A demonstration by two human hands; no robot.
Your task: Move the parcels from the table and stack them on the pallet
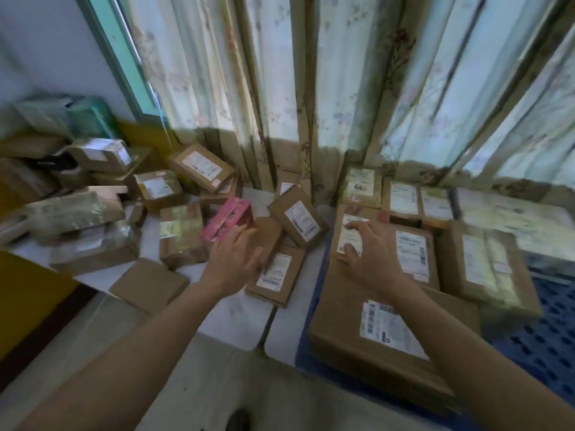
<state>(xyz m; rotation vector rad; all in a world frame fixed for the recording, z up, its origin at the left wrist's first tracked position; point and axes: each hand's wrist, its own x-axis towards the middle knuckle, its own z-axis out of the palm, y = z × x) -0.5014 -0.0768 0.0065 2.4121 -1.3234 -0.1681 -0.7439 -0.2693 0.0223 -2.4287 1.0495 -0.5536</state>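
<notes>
Several brown cardboard parcels lie scattered on the white table (pixel 236 312) at left and centre. A pink box (pixel 225 220) stands among them. My left hand (pixel 239 259) reaches over the table with fingers straight, its fingertips at the pink box and a flat labelled parcel (pixel 275 275) just to its right. My right hand (pixel 370 250) lies spread on a small labelled parcel (pixel 351 237) on the stack on the blue pallet (pixel 547 343). That stack holds several parcels, among them a large flat box (pixel 373 331) in front.
Flowered curtains (pixel 311 88) hang right behind the table and pallet. A heap of parcels and green bags (pixel 84 116) fills the far left. A yellow wall panel (pixel 28 293) runs under the table at left. Grey floor lies in front.
</notes>
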